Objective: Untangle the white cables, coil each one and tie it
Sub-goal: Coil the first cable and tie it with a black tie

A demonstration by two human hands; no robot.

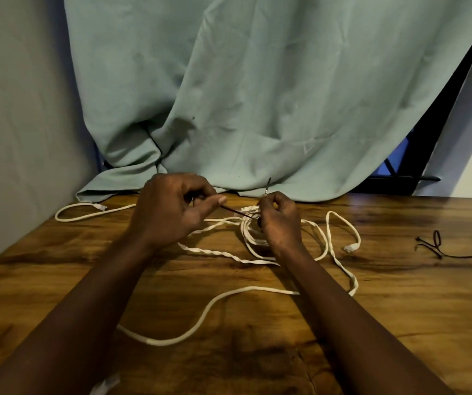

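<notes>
My right hand (279, 220) clamps the small white cable coil (253, 238), steadying it, I judge, so my left hand (172, 206), pinching the thin dark tie (233, 211) just left of that coil, can cinch it; spare dark ties (437, 246) lie well right.

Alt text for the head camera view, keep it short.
A left hand and right hand pinch the ends of a thin dark tie at a coil of white cable above a wooden table. Loose white cable sprawls around; spare ties lie to the right.
</notes>
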